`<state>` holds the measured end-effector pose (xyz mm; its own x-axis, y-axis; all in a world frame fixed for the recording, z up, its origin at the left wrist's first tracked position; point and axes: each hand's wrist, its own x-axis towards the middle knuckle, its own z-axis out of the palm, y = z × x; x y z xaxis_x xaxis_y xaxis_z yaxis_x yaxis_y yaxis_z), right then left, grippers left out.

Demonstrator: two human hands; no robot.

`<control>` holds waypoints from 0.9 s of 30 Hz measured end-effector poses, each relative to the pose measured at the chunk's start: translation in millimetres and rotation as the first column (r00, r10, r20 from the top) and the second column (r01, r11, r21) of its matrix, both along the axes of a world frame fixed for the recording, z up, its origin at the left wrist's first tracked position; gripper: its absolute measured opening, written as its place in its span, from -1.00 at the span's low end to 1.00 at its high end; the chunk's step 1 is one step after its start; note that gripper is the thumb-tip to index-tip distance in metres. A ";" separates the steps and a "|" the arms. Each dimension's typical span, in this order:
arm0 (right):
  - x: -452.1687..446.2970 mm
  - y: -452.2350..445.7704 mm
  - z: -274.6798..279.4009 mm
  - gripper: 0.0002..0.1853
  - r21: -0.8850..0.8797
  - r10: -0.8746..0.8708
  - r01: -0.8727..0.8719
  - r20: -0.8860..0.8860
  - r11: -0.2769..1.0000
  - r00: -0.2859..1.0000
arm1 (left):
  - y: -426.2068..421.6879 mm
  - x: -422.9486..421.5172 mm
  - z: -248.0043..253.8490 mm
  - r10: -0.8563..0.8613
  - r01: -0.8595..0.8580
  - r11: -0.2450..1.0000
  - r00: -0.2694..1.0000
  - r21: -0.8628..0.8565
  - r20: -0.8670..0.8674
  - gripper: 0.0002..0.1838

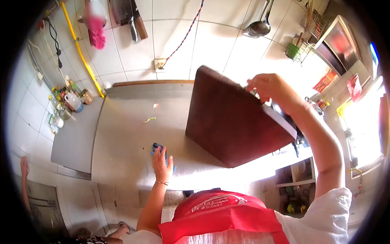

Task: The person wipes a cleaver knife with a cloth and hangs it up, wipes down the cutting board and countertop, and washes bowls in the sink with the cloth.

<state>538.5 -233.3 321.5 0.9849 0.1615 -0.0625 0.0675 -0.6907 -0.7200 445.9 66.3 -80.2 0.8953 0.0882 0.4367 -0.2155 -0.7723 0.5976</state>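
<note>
My right hand (271, 90) is closed on the top edge of a thick dark brown cutting board (235, 122). The board stands tilted up on its lower edge, on the right half of the metal countertop (126, 130). Lower down, my left hand (162, 166) presses a crumpled blue cloth (155, 146) against the counter near its front edge. Most of the cloth is hidden under the palm and fingers. A small pale green scrap (149, 120) and a tiny reddish-white bit (156, 105) lie on the metal beyond the left hand.
Bottles and jars (73, 101) crowd the back left corner. Knives (136, 24) and ladles (260, 26) hang on the tiled wall. A yellow hose (81, 49) runs down it. Open shelves (298, 173) sit below at right. At far left another person's arm (25, 179) shows.
</note>
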 end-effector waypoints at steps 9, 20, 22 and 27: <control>-44.0 -23.2 23.5 -0.66 -0.208 0.375 -0.345 0.124 0.915 0.919 | -72.3 97.3 146.1 -0.396 0.390 0.821 0.915 -0.417 0.077 -0.05; -65.7 -196.4 -146.0 -0.21 0.653 0.110 0.001 -0.129 0.757 0.986 | -85.6 130.8 132.8 -0.454 0.455 0.808 0.886 -0.374 0.098 -0.24; -56.6 -178.0 -174.3 -0.36 0.634 0.035 0.064 -0.143 0.771 0.989 | -86.8 132.3 127.9 -0.479 0.453 0.791 0.877 -0.412 0.045 -0.24; 3.4 -166.5 -167.5 -0.44 0.764 0.030 0.035 -0.071 0.644 0.997 | -84.9 154.4 118.4 -0.452 0.328 0.736 0.889 -0.592 -0.070 -0.28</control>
<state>541.9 -399.7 154.0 0.9834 0.1810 0.0136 -0.0059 0.1071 -0.9942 600.4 -18.5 38.1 0.9643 -0.1203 0.2358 -0.2540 -0.1705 0.9520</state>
